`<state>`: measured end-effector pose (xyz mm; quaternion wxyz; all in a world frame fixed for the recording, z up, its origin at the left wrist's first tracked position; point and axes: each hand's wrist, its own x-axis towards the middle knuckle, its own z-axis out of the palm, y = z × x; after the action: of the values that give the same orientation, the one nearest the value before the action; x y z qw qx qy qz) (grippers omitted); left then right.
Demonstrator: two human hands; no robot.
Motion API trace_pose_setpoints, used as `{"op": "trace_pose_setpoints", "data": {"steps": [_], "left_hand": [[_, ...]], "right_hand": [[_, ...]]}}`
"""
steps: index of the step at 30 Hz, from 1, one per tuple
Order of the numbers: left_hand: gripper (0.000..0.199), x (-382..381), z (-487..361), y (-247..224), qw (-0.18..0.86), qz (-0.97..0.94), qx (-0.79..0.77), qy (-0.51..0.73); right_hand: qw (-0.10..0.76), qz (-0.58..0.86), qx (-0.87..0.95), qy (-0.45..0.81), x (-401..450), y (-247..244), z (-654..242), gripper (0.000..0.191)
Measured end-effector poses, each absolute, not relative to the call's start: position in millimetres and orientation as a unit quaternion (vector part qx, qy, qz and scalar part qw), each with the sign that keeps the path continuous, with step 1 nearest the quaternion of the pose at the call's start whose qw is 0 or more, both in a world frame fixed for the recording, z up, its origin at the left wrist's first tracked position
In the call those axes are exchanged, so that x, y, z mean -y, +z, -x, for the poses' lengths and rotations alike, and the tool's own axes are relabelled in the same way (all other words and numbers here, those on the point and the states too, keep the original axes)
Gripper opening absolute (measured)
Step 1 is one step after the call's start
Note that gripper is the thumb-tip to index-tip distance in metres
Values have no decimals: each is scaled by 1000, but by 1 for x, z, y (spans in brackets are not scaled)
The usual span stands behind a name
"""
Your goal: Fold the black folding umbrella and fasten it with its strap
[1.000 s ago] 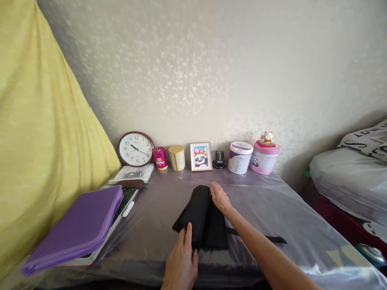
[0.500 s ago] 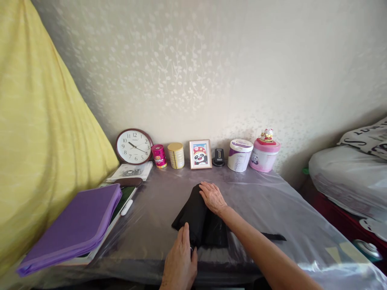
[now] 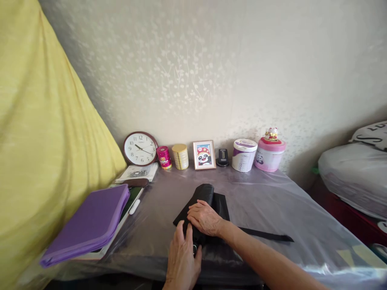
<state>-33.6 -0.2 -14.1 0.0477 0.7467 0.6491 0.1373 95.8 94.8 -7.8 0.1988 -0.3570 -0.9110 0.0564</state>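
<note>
A black folding umbrella [image 3: 202,195] lies on the table in front of me, its loose fabric partly rolled and one flap spread to each side. Around its near, handle end my left hand [image 3: 183,255] is closed, with a round silver-edged part showing between thumb and fingers. My right hand [image 3: 204,218] presses on the middle of the rolled fabric, fingers together and bent over it. From under the right forearm a black strap [image 3: 269,235] stretches out to the right. Most of the handle is hidden by the left hand.
Plastic film covers the table [image 3: 256,201]. On the left lie a purple folder [image 3: 87,221] and a white marker [image 3: 134,207]. Along the wall stand a clock [image 3: 140,149], a pink can [image 3: 164,157], a yellow-lidded can [image 3: 180,156], a picture frame [image 3: 204,155] and two tubs [image 3: 244,156].
My right hand has slid from the umbrella's far end toward me, down to its middle. The left hand stays at the handle end. The view has shifted slightly.
</note>
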Motion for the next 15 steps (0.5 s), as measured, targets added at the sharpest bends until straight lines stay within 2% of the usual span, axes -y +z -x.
{"op": "trace_pose_setpoints", "data": {"steps": [6,11,15], "left_hand": [[51,2,28,-12,39,-765,-633,112],[57,1,26,-18,62,-753,-647,103],[57,0,28,-20,78,-760,-634,121]], "right_hand": [[183,385,903,49,-107,-4,-100,27],[284,482,828,37,-124,1,-123,26],[358,632,674,138,-126,12,-164,27]]}}
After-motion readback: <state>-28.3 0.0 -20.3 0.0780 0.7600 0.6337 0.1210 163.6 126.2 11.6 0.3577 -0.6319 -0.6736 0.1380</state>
